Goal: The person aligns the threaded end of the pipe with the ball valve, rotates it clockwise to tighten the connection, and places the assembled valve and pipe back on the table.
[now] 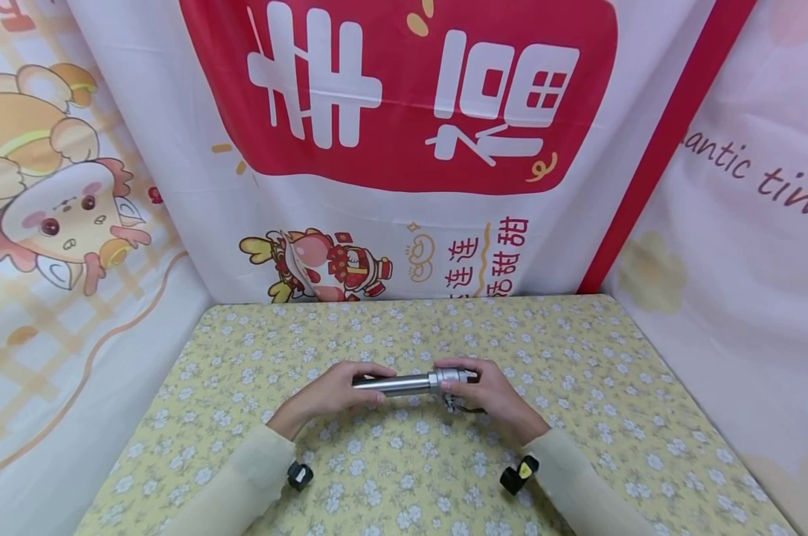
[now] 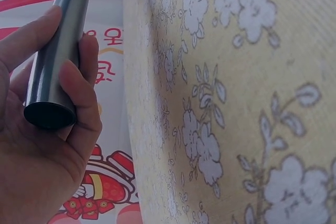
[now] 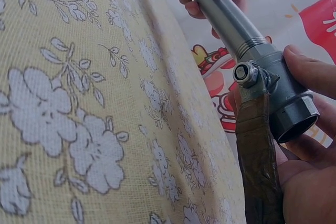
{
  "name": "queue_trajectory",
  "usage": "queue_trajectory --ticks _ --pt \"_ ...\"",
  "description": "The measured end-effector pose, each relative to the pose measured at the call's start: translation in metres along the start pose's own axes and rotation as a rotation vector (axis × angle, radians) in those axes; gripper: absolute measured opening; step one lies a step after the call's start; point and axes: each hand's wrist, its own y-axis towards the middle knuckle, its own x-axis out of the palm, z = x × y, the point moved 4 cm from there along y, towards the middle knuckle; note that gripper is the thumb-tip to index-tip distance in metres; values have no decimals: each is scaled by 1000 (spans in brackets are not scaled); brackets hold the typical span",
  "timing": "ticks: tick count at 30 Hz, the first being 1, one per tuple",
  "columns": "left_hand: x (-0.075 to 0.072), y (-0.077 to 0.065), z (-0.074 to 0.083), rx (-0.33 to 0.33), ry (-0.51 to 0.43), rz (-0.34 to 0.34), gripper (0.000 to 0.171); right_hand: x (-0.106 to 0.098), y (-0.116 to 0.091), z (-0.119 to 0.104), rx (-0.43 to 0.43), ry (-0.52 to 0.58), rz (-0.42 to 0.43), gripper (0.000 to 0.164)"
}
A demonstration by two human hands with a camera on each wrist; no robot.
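Note:
A smooth metal pipe [image 1: 404, 384] is held level above the table, joined at its right end to a ball valve [image 3: 275, 85]. My left hand [image 1: 350, 387] grips the pipe near its free end, fingers and thumb curled round it; the dark end face shows in the left wrist view. The valve body is in the grip of my right hand [image 1: 479, 387], thumb on one side and fingers on the other. From the valve's nut a lever handle [image 3: 257, 156] with a dark brown covering hangs down. Some pipe threads [image 3: 252, 45] show where pipe meets valve.
The table [image 1: 390, 476] has a yellow floral cloth. Behind it hangs a white and red printed curtain [image 1: 404, 179], with more printed cloth [image 1: 76, 357] at the left and right sides. A small black device [image 1: 300, 475] is on the left wrist, another [image 1: 519, 475] on the right.

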Motion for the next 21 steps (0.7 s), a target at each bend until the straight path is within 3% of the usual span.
queue_trajectory --ticks 21 --pt "4 -2 5 2 35 17 48 -1 0 0 0 16 -2 43"
